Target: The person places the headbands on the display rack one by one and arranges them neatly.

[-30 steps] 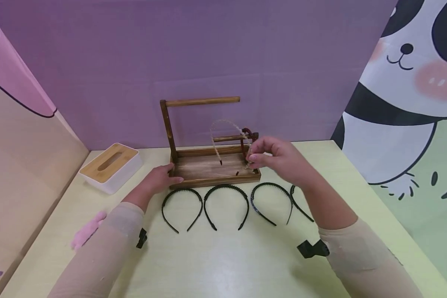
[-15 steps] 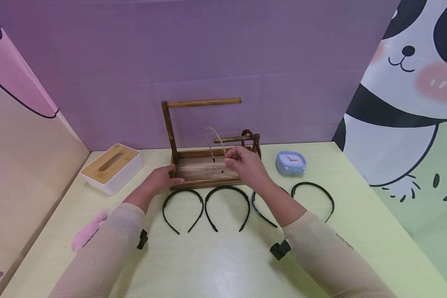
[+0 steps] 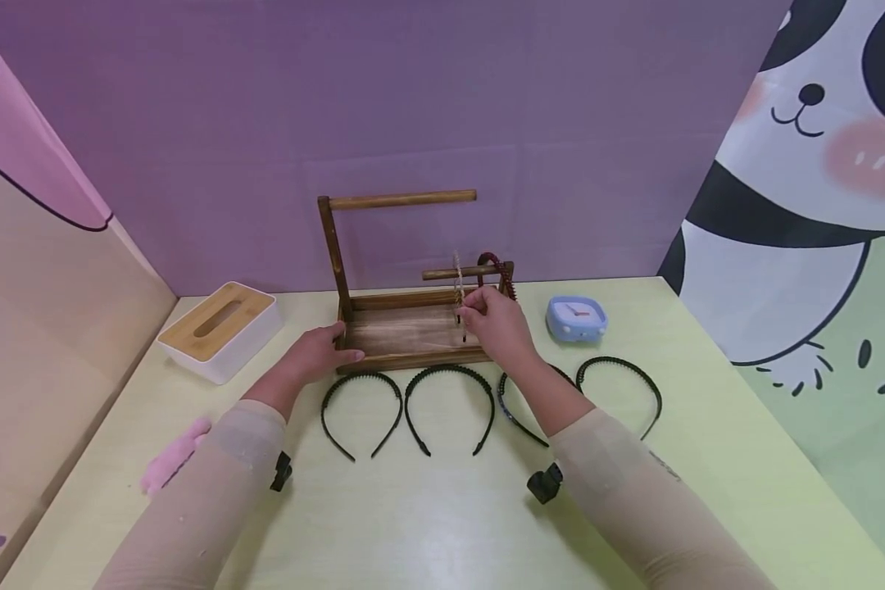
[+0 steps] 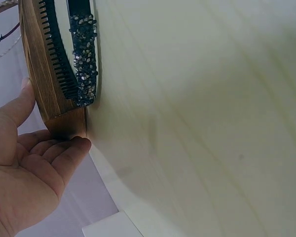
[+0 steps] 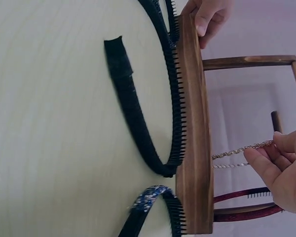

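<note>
My left hand (image 3: 315, 356) grips the left end of a brown wooden rack (image 3: 428, 359), thumb along the front and fingers round the corner. My right hand (image 3: 497, 324) pinches a thin beaded headband (image 3: 457, 274) between thumb and fingers; in the right wrist view its beaded band (image 5: 234, 152) runs beside the rack. It stands nearly edge-on at the rack's lower bar (image 3: 442, 274); whether it touches the bar I cannot tell. A dark red headband (image 3: 496, 262) hangs at that bar's right end. The upper bar (image 3: 401, 199) bears nothing.
In front of the rack lie several dark headbands, among them a toothed headband (image 3: 448, 369) and a far-right headband (image 3: 619, 362). A blue clock (image 3: 577, 319) stands at right, a wooden-lidded white box (image 3: 221, 328) at left, near a pink plush item (image 3: 175, 455).
My right hand has moved left from the rack's right end, uncovering the clock, then slightly back right. The beaded headband has turned from broadside to nearly edge-on. The left hand keeps its place.
</note>
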Tool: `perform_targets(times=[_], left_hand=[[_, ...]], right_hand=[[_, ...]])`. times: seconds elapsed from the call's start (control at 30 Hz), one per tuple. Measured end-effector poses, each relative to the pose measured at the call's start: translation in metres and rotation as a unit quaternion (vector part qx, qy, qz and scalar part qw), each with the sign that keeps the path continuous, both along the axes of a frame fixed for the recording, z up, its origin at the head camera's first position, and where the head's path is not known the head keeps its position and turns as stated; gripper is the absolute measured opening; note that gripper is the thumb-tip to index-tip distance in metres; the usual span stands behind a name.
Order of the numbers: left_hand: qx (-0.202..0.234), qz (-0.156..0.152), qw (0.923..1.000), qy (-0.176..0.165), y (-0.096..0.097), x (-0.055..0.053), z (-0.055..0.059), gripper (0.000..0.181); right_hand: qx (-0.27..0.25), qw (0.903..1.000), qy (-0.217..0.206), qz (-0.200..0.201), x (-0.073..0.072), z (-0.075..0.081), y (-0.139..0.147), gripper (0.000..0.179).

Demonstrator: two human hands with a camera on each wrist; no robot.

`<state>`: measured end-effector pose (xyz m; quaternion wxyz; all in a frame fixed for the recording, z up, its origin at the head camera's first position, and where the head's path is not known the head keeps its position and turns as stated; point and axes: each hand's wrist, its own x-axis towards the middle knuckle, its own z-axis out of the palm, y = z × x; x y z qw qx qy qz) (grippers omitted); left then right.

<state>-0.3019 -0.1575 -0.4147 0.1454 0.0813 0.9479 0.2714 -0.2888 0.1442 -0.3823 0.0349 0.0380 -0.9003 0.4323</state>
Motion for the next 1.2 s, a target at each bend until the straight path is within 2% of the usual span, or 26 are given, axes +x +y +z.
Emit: perform_targets(times=[0.2,0.63,0.83,1.2], left_hand=[[0.006,0.001,1.0000,0.003,-0.002,-0.002,-0.003,0.083],[0.008,0.004,1.0000,0.004,-0.002,-0.003,-0.005,0.084],[0.007,0.009,0.9999,0.002,-0.002,-0.003,-0.005,0.083],[0.005,0.002,1.0000,0.006,-0.002,-0.003,-0.005,0.083]], right_hand=[[0.030,0.9992,-0.021,-0.014,-0.006,-0.007,0.000,0.019],[0.079,0.9969,-0.004,-0.004,-0.006,-0.009,0.009,0.018],[0.081,0.9967,-0.006,0.010,-0.006,-0.007,0.008,0.018],[0.092,0.9956,-0.020,0.002,-0.010,0.002,0.005,0.020]])
